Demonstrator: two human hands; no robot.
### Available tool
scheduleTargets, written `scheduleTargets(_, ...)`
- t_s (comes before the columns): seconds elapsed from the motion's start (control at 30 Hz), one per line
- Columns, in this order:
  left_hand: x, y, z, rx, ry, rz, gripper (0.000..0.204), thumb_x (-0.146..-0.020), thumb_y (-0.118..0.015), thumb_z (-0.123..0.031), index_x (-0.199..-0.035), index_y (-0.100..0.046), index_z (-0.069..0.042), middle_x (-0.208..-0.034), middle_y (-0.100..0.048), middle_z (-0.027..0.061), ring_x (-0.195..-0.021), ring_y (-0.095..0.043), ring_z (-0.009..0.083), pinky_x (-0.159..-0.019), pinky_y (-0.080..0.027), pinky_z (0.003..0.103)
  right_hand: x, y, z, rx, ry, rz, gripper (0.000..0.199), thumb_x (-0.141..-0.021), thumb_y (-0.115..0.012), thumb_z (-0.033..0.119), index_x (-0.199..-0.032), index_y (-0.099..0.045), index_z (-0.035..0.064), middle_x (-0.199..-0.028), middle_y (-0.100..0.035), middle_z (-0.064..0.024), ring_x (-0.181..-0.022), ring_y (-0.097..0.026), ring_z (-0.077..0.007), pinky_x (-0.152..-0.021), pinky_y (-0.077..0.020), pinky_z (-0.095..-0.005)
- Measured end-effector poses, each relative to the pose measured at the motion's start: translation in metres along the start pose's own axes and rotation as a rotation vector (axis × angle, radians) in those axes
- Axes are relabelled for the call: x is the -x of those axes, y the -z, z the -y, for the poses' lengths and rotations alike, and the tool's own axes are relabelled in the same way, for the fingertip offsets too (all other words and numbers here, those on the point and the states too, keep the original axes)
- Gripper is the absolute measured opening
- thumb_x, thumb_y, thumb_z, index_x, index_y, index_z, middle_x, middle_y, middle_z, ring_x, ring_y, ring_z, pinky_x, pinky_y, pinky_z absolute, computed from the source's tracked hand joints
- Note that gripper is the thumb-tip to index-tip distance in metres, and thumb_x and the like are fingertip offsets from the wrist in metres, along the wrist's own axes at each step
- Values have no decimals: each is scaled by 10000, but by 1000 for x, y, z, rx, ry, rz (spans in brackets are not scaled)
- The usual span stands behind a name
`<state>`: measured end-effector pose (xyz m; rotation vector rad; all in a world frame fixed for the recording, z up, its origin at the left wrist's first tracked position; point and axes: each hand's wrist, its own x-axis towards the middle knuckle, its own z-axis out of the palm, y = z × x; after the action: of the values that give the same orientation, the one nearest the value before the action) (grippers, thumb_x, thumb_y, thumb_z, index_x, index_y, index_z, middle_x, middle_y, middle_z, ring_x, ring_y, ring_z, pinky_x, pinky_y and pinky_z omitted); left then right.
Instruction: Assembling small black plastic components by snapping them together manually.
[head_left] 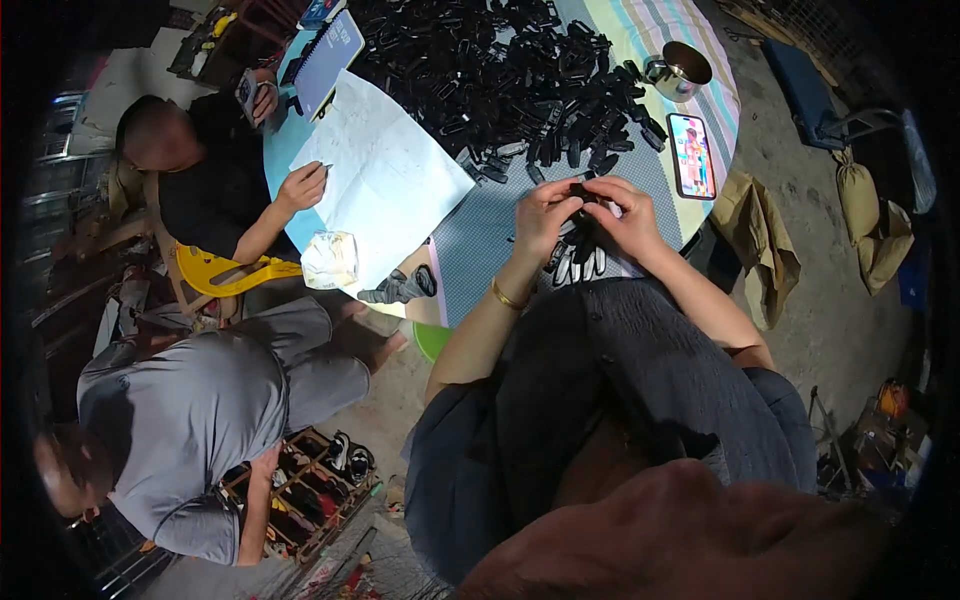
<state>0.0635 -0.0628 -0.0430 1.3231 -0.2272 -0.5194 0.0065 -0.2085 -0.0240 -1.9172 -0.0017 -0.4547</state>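
Both my hands meet at the near edge of the round table (480,260). My left hand (543,218) pinches a small black plastic piece (579,194) between thumb and fingers. From the other side my right hand (625,215) grips the same piece; its exact kind is too small to tell. Just below my fingers lie several pale, glossy elongated pieces (575,266), partly hidden by my hands. A large heap of black plastic pieces (480,75) spreads over the table beyond my hands, its nearest pieces close to my fingertips.
Right of the heap are a lit phone (692,156) and a steel mug (680,72). To the left lie a large white sheet (375,170), a spiral notebook (330,62) and a crumpled pack (330,260). One person (215,150) sits there; another (200,410) is nearer, beside a rack (310,490).
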Motion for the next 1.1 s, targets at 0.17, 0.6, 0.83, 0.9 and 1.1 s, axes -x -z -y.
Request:
scheduleTargets(0.17, 7, -6, 2, 64, 14, -45, 300, -795, -593, -42, -1085, -582, 34, -934, -637, 75, -836, -585, 104, -746, -459, 220, 4, -8, -3, 114, 172, -41, 268, -674, -681, -12, -936, -625, -2, -926, -616, -114, -814, -608, -250, -732, -491, -306)
scheduleTargets(0.6, 23, 8, -9, -144, 81, 167, 225, -837, -529, -61, -1018, -612, 42, -948, -643, 74, -861, -584, 137, -808, -449, 256, 38, -9, -24, -121, -331, 350, 278, -758, -684, 165, -966, -614, -7, -681, -577, -80, -568, -507, -104, -526, -418, -261)
scheduleTargets(0.83, 18, 18, 2, -12, 125, 128, 212, -819, -542, -82, -982, -629, 22, -873, -659, 64, -759, -595, 103, -693, -469, 217, 23, -5, -18, 73, -239, 399, 287, -731, -686, 152, -979, -619, 24, -788, -607, -132, -662, -590, -240, -612, -468, -310)
scheduleTargets(0.9, 16, 29, 9, -185, 191, 176, 229, -830, -561, -74, -1017, -602, 52, -911, -651, 83, -815, -600, 124, -749, -471, 232, 9, -1, -31, 266, 55, 658, 332, -695, -682, 119, -1004, -600, 25, -932, -602, -128, -831, -584, -309, -725, -476, -353)
scheduleTargets(1.1, 9, 33, 16, -399, 160, 292, 308, -716, -692, -164, -939, -611, 34, -794, -657, 144, -706, -639, 215, -634, -495, 300, -20, -10, -59, 707, 240, 310, 352, -680, -521, 27, -1025, -586, 66, -989, -575, -76, -917, -535, -280, -760, -474, -339)
